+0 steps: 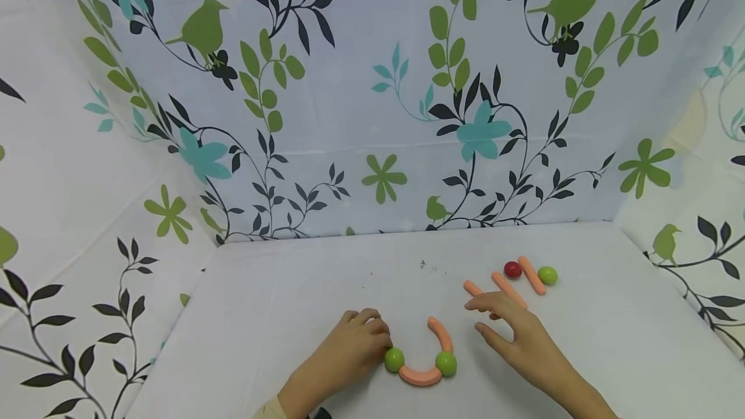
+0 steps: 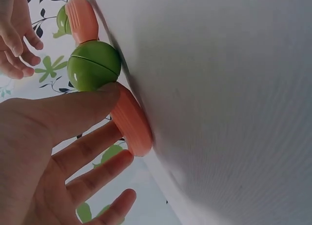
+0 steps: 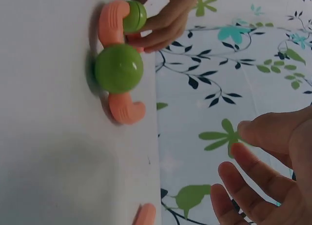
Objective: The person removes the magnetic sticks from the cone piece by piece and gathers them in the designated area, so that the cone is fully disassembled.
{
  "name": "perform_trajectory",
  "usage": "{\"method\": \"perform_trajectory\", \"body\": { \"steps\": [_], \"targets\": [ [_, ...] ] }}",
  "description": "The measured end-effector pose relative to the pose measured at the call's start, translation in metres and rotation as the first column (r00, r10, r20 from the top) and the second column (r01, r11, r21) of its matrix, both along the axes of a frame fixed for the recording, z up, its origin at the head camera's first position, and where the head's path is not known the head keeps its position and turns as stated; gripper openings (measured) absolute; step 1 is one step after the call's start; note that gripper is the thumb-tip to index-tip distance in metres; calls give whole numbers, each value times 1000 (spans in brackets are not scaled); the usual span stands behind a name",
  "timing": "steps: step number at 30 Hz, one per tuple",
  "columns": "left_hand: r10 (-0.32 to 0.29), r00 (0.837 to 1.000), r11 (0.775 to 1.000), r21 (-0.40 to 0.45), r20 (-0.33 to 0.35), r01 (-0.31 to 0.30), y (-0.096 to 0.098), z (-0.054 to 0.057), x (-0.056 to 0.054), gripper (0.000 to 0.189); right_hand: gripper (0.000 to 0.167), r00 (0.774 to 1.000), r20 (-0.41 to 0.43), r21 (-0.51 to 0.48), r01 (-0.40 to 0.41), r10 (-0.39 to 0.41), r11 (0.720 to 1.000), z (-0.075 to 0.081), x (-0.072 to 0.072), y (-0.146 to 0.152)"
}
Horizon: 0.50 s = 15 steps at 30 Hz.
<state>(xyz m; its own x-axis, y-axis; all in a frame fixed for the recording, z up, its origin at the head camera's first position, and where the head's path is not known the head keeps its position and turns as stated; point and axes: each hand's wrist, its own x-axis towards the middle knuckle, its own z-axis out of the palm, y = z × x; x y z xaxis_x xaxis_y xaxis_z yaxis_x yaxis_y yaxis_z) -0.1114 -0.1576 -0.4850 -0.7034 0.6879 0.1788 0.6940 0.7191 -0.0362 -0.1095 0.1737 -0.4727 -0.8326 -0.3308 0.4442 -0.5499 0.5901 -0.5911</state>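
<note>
My left hand (image 1: 355, 344) pinches an orange curved stick (image 2: 134, 125) between thumb and fingers; the head view hides this stick behind the hand. One end of it meets a green ball (image 1: 394, 360). From that ball a second curved stick (image 1: 420, 377) runs to another green ball (image 1: 446, 363), and a third curved stick (image 1: 440, 335) extends away from there, so the pieces form an open ring on the table. To its right, my right hand (image 1: 524, 344) is held above the table with fingers spread and nothing in them, its fingertips overlapping orange sticks in the head view.
Beyond the right hand lie straight orange sticks (image 1: 532, 275), a red ball (image 1: 513, 269) and a loose green ball (image 1: 548, 275). The white table (image 1: 302, 277) ends at a patterned cloth (image 1: 349, 115) at the back, with more cloth along both sides.
</note>
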Motion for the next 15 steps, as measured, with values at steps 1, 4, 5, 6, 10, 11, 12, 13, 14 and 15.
{"method": "perform_trajectory", "body": {
  "steps": [1,4,5,6,10,11,12,13,14,15],
  "targets": [
    [-3,1000,1000,-3,-5,3,0,0,1,4,54,1000,6,0,-19,19,1000,0,1,-4],
    [-18,1000,1000,-13,-18,18,1,1,3,3,55,998,34,5,-58,58,998,-3,6,-14],
    [-23,1000,1000,-13,-19,23,2,0,4,3,55,997,43,1,-70,70,998,-4,8,-16],
    [-27,999,1000,-11,-17,27,2,0,5,3,55,995,41,-3,-86,86,996,-5,9,-19],
    [-39,999,999,10,-11,39,3,-2,7,4,53,987,-13,1,-159,159,987,-10,14,-27],
    [-42,999,999,15,-14,42,3,-2,7,4,53,983,-33,9,-178,178,984,-12,15,-28],
    [-46,999,999,18,-18,47,4,-3,7,4,53,980,-53,21,-193,194,981,-14,16,-30],
    [-50,998,998,22,-23,51,4,-3,7,4,53,976,-62,32,-205,207,978,-15,17,-31],
    [-53,998,998,26,-26,53,4,-4,7,4,53,973,-65,39,-219,221,975,-17,18,-32],
    [-55,998,998,30,-26,56,5,-4,7,4,53,971,-61,46,-230,232,972,-18,18,-33]
  ]
}}
